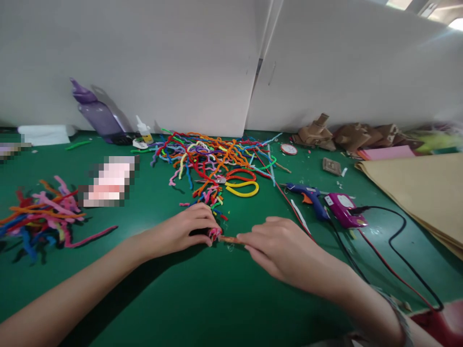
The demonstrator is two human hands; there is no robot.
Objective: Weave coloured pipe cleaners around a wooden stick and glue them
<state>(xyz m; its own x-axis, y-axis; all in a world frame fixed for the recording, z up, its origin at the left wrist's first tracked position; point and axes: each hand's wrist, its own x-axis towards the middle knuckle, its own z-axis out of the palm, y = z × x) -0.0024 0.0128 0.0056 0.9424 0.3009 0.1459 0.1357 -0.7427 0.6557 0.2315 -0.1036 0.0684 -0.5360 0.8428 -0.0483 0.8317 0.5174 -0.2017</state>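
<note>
Near the middle of the green table [217, 299], my left hand [193, 225] is closed around a small pink and red fuzzy piece [214, 234]. My right hand [273, 243] pinches a thin brown stick [230, 239], whose far end meets the pink and red piece or lies right beside it. Just beyond my left hand are short cut bits of fuzzy wire [211, 195]. Scissors [243, 189] with red and yellow handles lie behind them, beside a large tangle of coloured fuzzy wires [220, 154].
Another fuzzy wire pile [47, 212] lies left. A purple bottle [97, 115] and glue bottle [143, 130] stand by the wall. At right are a blue glue gun [311, 200], a magenta device [345, 210], cables and brown paper [423, 193].
</note>
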